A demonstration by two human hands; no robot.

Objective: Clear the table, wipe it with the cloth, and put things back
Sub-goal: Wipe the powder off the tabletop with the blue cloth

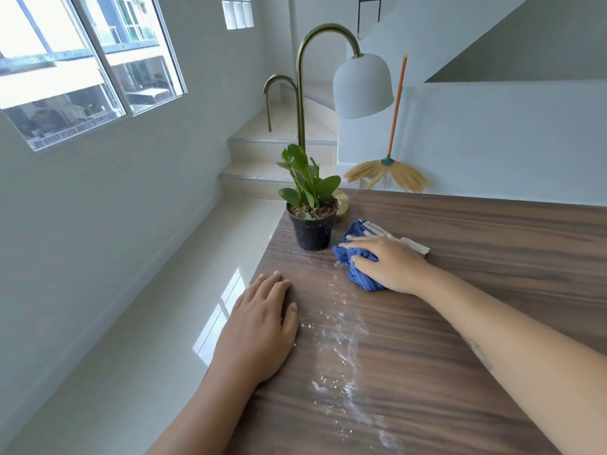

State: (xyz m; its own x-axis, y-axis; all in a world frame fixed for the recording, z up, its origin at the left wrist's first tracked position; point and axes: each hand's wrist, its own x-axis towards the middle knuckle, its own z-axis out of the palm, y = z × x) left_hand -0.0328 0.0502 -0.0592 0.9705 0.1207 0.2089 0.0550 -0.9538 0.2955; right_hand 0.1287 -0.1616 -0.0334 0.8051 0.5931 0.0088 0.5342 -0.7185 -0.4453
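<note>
Right hand (391, 262): fingers curled down over the bunched blue cloth (356, 257), pressing it to the wood-grain surface (492, 257) just beside the black potted plant (312, 208). Left hand (259, 326): flat, fingers spread, holding nothing, at the surface's left edge. White powder streak (345, 349) lies between the hands. Brass lamp (358, 83) stands behind the plant.
</note>
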